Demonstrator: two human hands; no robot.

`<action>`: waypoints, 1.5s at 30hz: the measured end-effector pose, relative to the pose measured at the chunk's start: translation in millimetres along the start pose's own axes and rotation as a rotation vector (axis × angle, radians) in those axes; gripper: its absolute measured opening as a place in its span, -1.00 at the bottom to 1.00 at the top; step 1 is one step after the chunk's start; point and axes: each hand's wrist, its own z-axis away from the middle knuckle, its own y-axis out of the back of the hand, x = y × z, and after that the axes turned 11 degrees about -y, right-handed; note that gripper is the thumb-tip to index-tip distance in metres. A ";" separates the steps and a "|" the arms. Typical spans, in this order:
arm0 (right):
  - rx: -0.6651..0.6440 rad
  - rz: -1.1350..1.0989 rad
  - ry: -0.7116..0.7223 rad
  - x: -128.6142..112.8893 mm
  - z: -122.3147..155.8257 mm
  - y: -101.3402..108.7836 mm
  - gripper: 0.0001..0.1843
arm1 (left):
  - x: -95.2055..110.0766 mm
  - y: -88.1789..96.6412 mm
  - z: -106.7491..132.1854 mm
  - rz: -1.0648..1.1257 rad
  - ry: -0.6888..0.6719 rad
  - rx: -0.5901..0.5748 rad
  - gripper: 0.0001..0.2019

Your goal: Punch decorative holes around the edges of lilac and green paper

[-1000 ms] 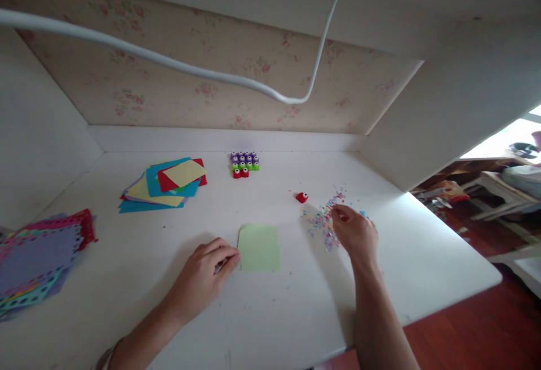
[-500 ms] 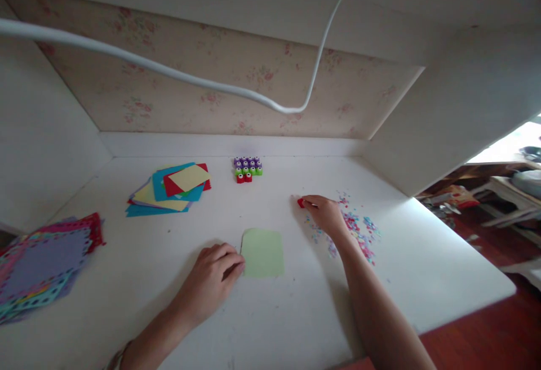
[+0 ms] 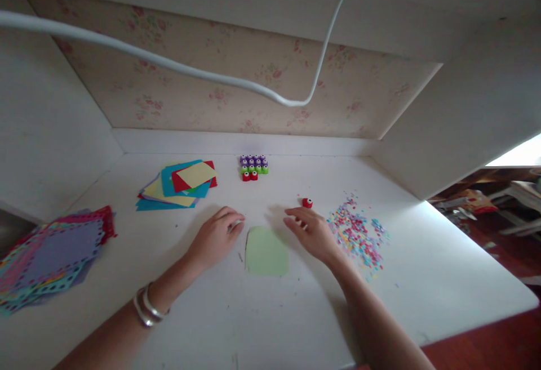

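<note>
the sheet (image 3: 267, 252) lies on the table (image 3: 203, 325), left of the confetti (image 3: 357, 232).

left hand (image 3: 217, 232): palm out of sight; cannot tell whether anything sits between the curled fingers. right hand (image 3: 310, 232): palm also hidden. both forearms (image 3: 372, 308) cut off at the lower edge. confetti (image 3: 355, 232): individual shapes too small to resolve. punched sheets (image 3: 63, 249): pile cut by left edge, lower layers mostly covered. white cable (image 3: 181, 68): runs out of frame, left and top. items beyond the worktop (image 3: 443, 280), far right: blurred, unidentified.
</note>
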 end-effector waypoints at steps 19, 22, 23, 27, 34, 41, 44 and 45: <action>-0.228 -0.134 0.072 -8.9 8.1 -22.7 -0.91 | -71.3 5.0 -82.3 -0.358 -0.165 -0.225 -0.56; -0.242 -0.216 -0.061 -10.3 7.2 -20.9 -0.87 | -60.7 15.8 -59.6 -0.329 -0.149 -0.230 -0.72; -0.238 -0.245 -0.104 -10.4 7.0 -20.6 -0.87 | -56.2 18.2 -49.7 -0.289 -0.140 -0.224 -0.75; -0.273 -0.365 -0.230 -11.4 7.0 -21.9 -0.79 | -34.2 22.3 -6.7 -0.054 -0.077 -0.172 -0.72; -0.353 -0.525 -0.369 -22.2 9.3 -30.5 -0.75 | 4.3 24.7 30.1 0.134 0.028 -0.154 -0.80; -0.373 -0.545 -0.403 -24.0 10.1 -36.8 -0.76 | 9.5 14.9 36.0 0.251 0.065 -0.108 -0.77; -0.364 -0.543 -0.422 -22.3 9.8 -35.9 -0.77 | 7.2 12.6 37.1 0.286 0.072 -0.112 -0.77; -0.360 -0.541 -0.425 -21.6 9.8 -35.4 -0.77 | 6.3 12.2 37.6 0.298 0.081 -0.113 -0.76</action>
